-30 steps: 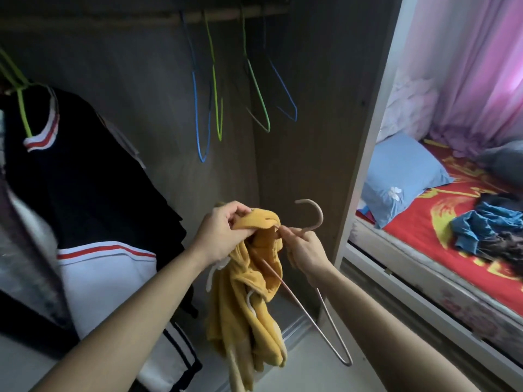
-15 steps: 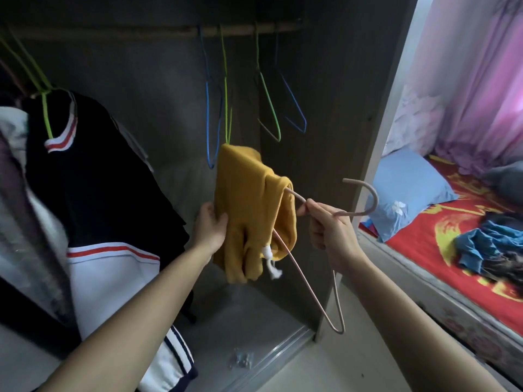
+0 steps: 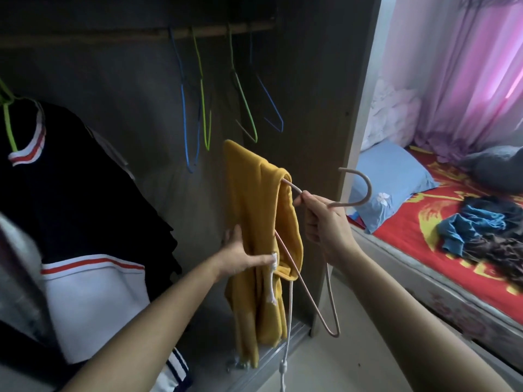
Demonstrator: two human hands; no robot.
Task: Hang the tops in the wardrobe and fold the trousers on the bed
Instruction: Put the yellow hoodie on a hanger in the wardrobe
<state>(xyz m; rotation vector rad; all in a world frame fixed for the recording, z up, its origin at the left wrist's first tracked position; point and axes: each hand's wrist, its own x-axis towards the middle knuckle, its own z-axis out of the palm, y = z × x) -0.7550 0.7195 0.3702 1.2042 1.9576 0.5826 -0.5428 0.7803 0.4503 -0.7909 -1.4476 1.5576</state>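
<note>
A mustard-yellow top [image 3: 254, 210] with white drawstrings hangs over one arm of a pale pink wire hanger [image 3: 356, 190], in front of the open wardrobe. My right hand [image 3: 325, 222] grips the hanger at its neck, with the hook pointing right. My left hand [image 3: 240, 256] presses the yellow top from the left, fingers spread, near a white cord. The wardrobe rail [image 3: 141, 36] runs across the top. On the bed [image 3: 418, 250] at the right lies a heap of blue and dark clothes [image 3: 486, 230].
Several empty blue and green hangers [image 3: 203, 108] hang from the rail. A black-and-white top with red stripes [image 3: 70, 207] hangs at the left on a green hanger. The wardrobe's side panel [image 3: 339, 108] stands between the wardrobe and the bed. A blue pillow [image 3: 393, 176] and pink curtains [image 3: 467, 66] are at the right.
The yellow top, bunched low in both hands a second ago, has been lifted and now drapes longer over the hanger. My left hand slid down its side; the hanger rose and shifted right.
</note>
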